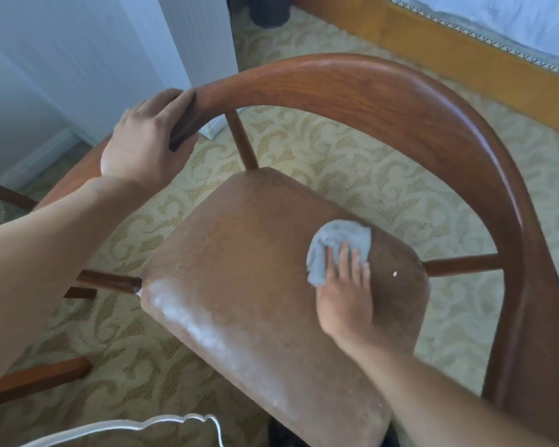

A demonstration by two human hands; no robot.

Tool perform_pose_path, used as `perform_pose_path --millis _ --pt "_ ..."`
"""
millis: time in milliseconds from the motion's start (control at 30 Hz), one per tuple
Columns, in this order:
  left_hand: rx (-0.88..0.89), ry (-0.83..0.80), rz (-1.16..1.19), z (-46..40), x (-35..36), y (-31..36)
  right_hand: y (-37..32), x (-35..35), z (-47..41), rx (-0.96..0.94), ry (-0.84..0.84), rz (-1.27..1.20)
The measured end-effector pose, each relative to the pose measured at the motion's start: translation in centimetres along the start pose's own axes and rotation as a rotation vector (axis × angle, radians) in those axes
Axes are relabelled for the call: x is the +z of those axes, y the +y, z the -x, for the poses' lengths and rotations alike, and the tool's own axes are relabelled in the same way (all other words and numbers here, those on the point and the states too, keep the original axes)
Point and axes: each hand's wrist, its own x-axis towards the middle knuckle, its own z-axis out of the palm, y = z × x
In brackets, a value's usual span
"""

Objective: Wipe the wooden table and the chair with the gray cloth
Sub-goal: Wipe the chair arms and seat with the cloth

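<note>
A wooden chair with a curved backrest rail [384, 88] and a brown padded seat [255, 269] fills the view. My left hand [146, 143] grips the left end of the rail. My right hand [346, 298] lies flat on the right part of the seat and presses the bunched gray cloth [336, 246] against it, fingers on top of the cloth. Pale dusty smears [188, 321] run along the seat's near left edge. A small white speck [394, 273] sits on the seat right of the cloth.
Patterned beige carpet [352, 162] lies under the chair. White curtains [78, 59] hang at the far left. A bed with a wooden frame [433, 50] stands at the far right. Part of a wooden table [75, 175] shows under my left forearm. A dark bin [268, 11] stands at the top.
</note>
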Motion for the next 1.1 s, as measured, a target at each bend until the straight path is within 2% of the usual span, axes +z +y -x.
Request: perform_pose_path --millis 67,167,233,300,367,400,467,500,533,567,600,633,800,933,1000,1100 --pt "0.007 -0.018 -0.006 0.0 0.1 0.0 -3.9 0.7 2.4 -0.132 0.002 -0.065" --pt "-0.071 -0.054 -0.026 0.3 0.2 0.4 -9.1 1.8 5.5 -0.319 -0.002 -0.178" --pt "-0.073 -0.047 -0.006 1.6 0.4 2.1 -10.6 1.6 5.9 -0.289 -0.07 -0.252" --pt "-0.002 -0.073 0.075 3.9 1.3 4.6 -11.1 0.4 5.2 -0.236 -0.1 -0.336" --pt "-0.055 -0.243 0.128 6.5 2.7 7.7 -11.2 -1.7 4.3 -0.124 -0.095 -0.577" --pt "-0.2 -0.368 0.142 7.5 3.4 9.2 -11.1 -3.1 3.7 -0.033 -0.085 -0.741" --pt "-0.718 -0.641 0.256 8.9 4.2 11.6 -11.1 -5.4 2.8 0.116 -0.052 -1.021" --pt "-0.987 -0.762 0.452 9.4 4.5 12.5 -11.1 -6.5 2.6 0.129 -0.037 -1.092" --pt "-1.201 -0.851 0.773 9.7 4.7 13.1 -11.2 -7.5 2.6 0.101 -0.03 -1.114" --pt "-1.306 -0.877 1.123 9.7 4.8 13.5 -11.2 -8.2 2.6 0.056 -0.018 -1.099" --pt "-1.328 -0.842 1.394 9.7 4.8 13.7 -11.1 -9.0 2.7 0.007 -0.002 -1.048" --pt "-1.326 -0.791 1.538 9.6 4.7 13.9 -11.0 -9.5 2.9 -0.039 0.016 -0.977" --pt "-1.296 -0.663 1.638 8.7 4.0 15.7 -7.8 -11.4 3.7 -0.156 0.062 -0.665" --pt "-1.367 -0.511 1.574 7.9 4.5 18.6 -3.9 -12.6 5.2 -0.154 0.123 -0.625" --pt "-1.367 -0.47 1.454 7.6 5.1 20.2 -2.0 -13.6 5.8 -0.142 0.168 -0.626" --pt "-1.159 -0.4 1.133 7.5 6.4 22.2 0.9 -15.8 6.0 -0.109 0.25 -0.615"
